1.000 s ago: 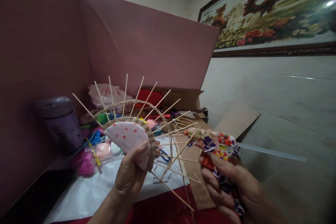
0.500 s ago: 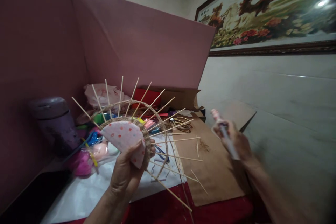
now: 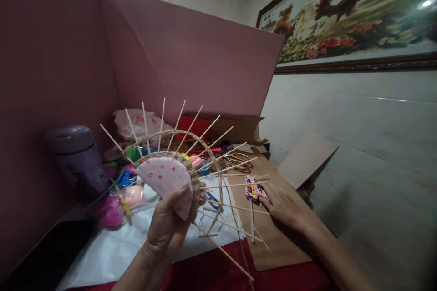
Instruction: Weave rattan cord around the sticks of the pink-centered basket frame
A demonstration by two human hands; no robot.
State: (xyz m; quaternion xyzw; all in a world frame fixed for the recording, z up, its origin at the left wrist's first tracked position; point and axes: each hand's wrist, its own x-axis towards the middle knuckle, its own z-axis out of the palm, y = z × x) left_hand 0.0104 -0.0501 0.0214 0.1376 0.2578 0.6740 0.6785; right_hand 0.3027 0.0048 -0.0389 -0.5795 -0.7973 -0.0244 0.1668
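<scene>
My left hand [image 3: 169,223] grips a half-round woven piece, its thumb on the spotted white cloth face [image 3: 165,177] and its fingers behind. A braided twine rim [image 3: 195,182] edges the cloth. Thin wooden sticks [image 3: 205,134] fan outward from that rim, crossed by a wider twine arc [image 3: 218,168]. Over the brown cardboard at right, my right hand [image 3: 282,204] is closed around a flower-patterned glue gun [image 3: 251,188] lying low on the sheet. A pale glue stick [image 3: 252,225] extends from it toward me. Some sticks of the fan partly cover the gun.
Brown cardboard [image 3: 283,248] and white paper [image 3: 112,254] cover the red cloth [image 3: 208,268]. Blue-handled pliers [image 3: 212,201], bagged colourful clay [image 3: 133,193] and a purple flask [image 3: 77,163] lie or stand around. Pink panels [image 3: 191,54] rise behind; a board [image 3: 307,159] leans at the wall.
My right hand has swung left and down with the glue gun, from above the right side to the cardboard. My left hand keeps its hold on the woven piece; the view has shifted slightly.
</scene>
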